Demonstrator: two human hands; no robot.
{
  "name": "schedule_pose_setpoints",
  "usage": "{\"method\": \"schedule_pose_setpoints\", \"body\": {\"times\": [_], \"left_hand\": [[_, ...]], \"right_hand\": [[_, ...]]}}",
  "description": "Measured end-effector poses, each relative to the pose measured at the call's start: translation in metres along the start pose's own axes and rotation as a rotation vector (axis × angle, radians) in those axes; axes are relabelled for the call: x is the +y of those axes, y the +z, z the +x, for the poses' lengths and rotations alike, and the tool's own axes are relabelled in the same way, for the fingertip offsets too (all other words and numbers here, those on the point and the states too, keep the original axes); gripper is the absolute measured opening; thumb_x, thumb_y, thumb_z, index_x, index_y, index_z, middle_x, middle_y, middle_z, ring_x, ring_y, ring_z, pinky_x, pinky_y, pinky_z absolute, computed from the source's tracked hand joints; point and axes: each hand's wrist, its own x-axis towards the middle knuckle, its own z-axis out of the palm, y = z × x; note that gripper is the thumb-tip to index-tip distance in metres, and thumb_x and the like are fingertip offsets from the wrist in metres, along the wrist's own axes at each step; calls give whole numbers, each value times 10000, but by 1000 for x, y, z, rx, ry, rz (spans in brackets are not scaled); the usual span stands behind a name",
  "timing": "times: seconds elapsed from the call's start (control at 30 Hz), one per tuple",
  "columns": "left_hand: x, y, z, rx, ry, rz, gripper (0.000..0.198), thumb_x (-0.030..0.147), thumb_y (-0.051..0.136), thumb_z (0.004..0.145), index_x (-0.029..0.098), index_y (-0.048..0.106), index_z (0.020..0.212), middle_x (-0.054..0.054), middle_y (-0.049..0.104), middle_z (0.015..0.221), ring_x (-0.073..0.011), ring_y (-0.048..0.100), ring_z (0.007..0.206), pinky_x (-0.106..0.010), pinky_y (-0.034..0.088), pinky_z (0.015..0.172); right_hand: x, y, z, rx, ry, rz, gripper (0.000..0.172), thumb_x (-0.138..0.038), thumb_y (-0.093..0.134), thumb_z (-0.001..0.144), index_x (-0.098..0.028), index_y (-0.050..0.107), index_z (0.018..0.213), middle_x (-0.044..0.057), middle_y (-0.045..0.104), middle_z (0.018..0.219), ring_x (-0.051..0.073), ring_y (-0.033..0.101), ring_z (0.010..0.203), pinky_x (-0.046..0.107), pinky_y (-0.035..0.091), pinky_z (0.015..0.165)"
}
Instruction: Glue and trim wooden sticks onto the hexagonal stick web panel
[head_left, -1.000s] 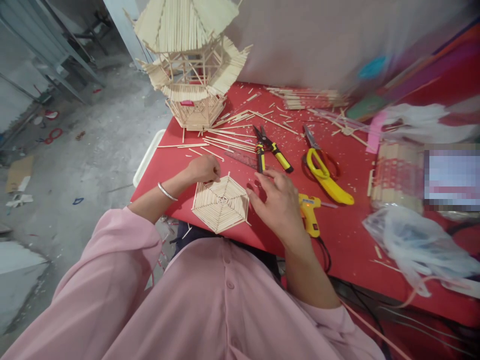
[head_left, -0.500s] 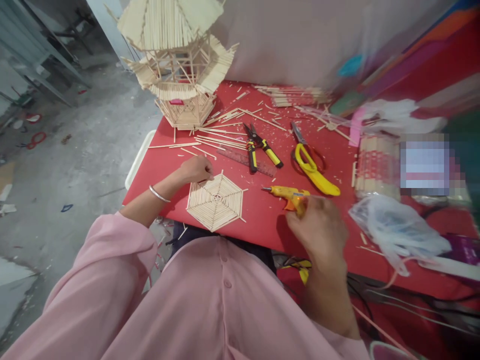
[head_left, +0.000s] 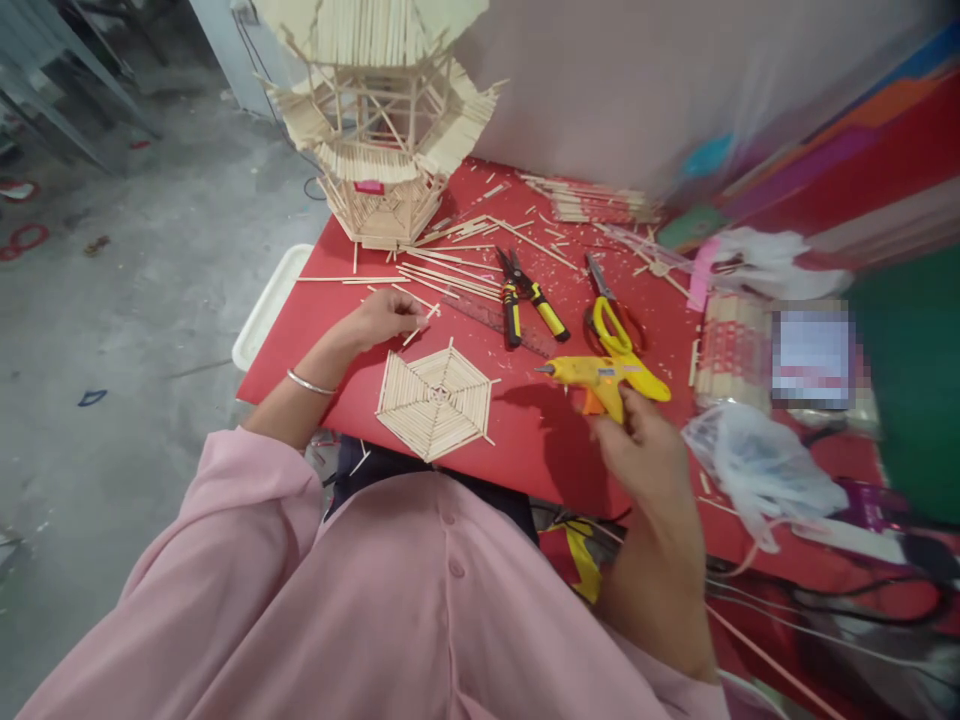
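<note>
My right hand (head_left: 645,440) is wrapped round the handle of a yellow hot glue gun (head_left: 592,375), held above the table with its nozzle pointing left. My left hand (head_left: 391,318) pinches a short wooden stick (head_left: 421,325) between thumb and fingertips. Just below that hand lies a hexagonal panel (head_left: 436,400) of thin wooden sticks, flat on the red table (head_left: 345,400), with a few stick ends poking past its edge. Beyond the left hand, loose sticks (head_left: 450,280) and a clear ruler (head_left: 480,315) lie on the table.
A tiered stick pagoda (head_left: 382,130) stands at the back left. Wire cutters (head_left: 529,300) and yellow-handled scissors (head_left: 611,320) lie mid-table. Bundled sticks (head_left: 731,345) and a plastic bag (head_left: 765,470) sit at right. A white stool (head_left: 274,305) stands by the left edge.
My left hand has lifted slightly off the panel's upper left edge, and a short stick now shows in its fingers. The glue gun has been raised and now overlaps the scissors' handle.
</note>
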Motion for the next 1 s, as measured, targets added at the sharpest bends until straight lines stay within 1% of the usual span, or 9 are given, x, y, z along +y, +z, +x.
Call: {"method": "schedule_pose_setpoints", "body": {"times": [0.07,0.13,0.23,0.3,0.37,0.47,0.63,0.77,1.0], "left_hand": [[-5,-2,-1,22,7,-49,164,175,681,855,163,631,699,-9,631,642,-98,534,601,-269,434,628],[-9,-5,-2,39,0,-65,149,172,685,845,162,632,706,-2,631,649,-95,527,603,-268,434,636],[-14,-7,-4,57,-6,-28,137,186,689,836,159,639,711,-3,638,663,-102,535,628,-265,433,646],[-14,-8,-6,70,3,1,149,189,684,830,158,630,695,-5,638,667,-109,541,649,-265,434,658],[-12,-8,-9,82,2,20,163,178,669,826,159,613,674,-2,624,656,-109,529,646,-267,425,657],[-7,-7,-12,60,-18,60,143,149,644,824,156,619,683,5,602,645,-103,499,621,-274,399,640],[-3,-8,-16,44,-18,99,167,137,625,832,159,600,668,14,553,589,-100,472,588,-271,366,604],[-3,-8,-17,20,-6,112,186,132,617,846,161,583,666,16,548,567,-103,490,587,-258,370,592],[-5,-5,-16,-13,-54,84,179,118,633,860,164,584,694,13,563,548,-96,535,525,-239,406,552]], "right_hand": [[-26,1,-4,-70,-133,112,277,-393,544,811,-241,664,1009,-13,582,704,194,513,612,334,415,595],[-55,10,-4,-102,-281,66,301,-476,583,861,-235,650,1029,3,602,754,194,527,651,334,412,612],[-90,36,2,38,-424,-218,462,-635,686,827,-228,640,1041,40,639,822,221,563,713,339,382,626],[-102,55,6,124,-498,-380,466,-627,668,852,-214,647,1069,75,668,887,241,580,756,339,350,624],[-107,72,10,150,-563,-493,407,-535,618,898,-194,661,1116,104,683,936,248,582,775,340,318,618],[-109,84,12,132,-618,-580,366,-429,582,908,-175,672,1155,116,674,948,246,568,773,344,295,616],[-112,87,15,103,-656,-616,363,-426,570,919,-183,672,1168,112,645,946,258,566,808,344,321,626],[-112,90,16,74,-666,-613,419,-450,552,941,-167,662,1230,127,637,961,281,584,845,355,361,653],[-111,91,15,110,-730,-653,399,-433,555,947,-171,653,1232,124,649,954,278,592,841,358,380,658]]}}
